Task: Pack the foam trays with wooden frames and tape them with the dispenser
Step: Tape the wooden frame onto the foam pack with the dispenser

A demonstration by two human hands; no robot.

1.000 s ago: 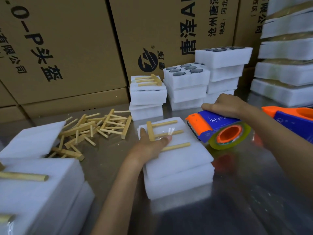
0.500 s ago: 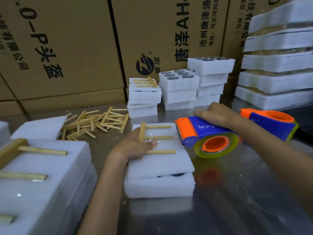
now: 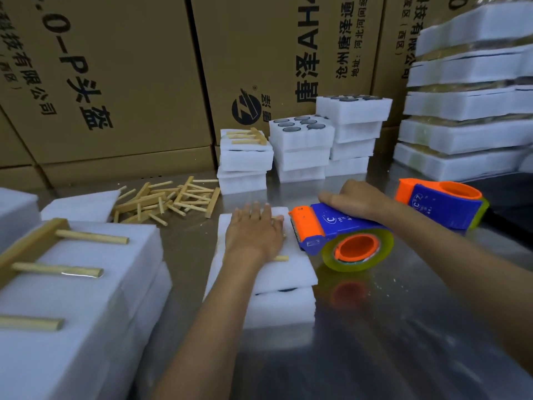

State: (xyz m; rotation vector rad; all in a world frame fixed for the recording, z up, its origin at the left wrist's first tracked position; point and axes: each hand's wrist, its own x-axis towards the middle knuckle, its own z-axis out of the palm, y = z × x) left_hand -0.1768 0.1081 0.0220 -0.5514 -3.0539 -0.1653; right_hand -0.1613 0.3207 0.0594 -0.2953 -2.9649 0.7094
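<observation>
A stack of two white foam trays (image 3: 291, 269) lies in the middle of the metal table (image 3: 389, 342). A wooden frame (image 3: 281, 258) lies on its top, mostly hidden under my left hand (image 3: 253, 229), which presses flat on it with straight fingers. My right hand (image 3: 354, 199) grips the blue and orange tape dispenser (image 3: 334, 232) from above. Its orange front edge is right beside the stack's right side, near my left fingertips. The yellowish tape roll hangs just over the table.
A second tape dispenser (image 3: 441, 202) lies at the right. Loose wooden frames (image 3: 170, 199) are piled at the back left. Foam stacks with frames (image 3: 86, 284) fill the near left. More foam stacks (image 3: 302, 145) stand at the back, taped ones (image 3: 467, 111) at the far right. Cardboard boxes (image 3: 121, 67) wall the rear.
My left hand has shifted from gripping the frame's left edge to lying flat over the frame. The dispenser has come closer to the stack's right side.
</observation>
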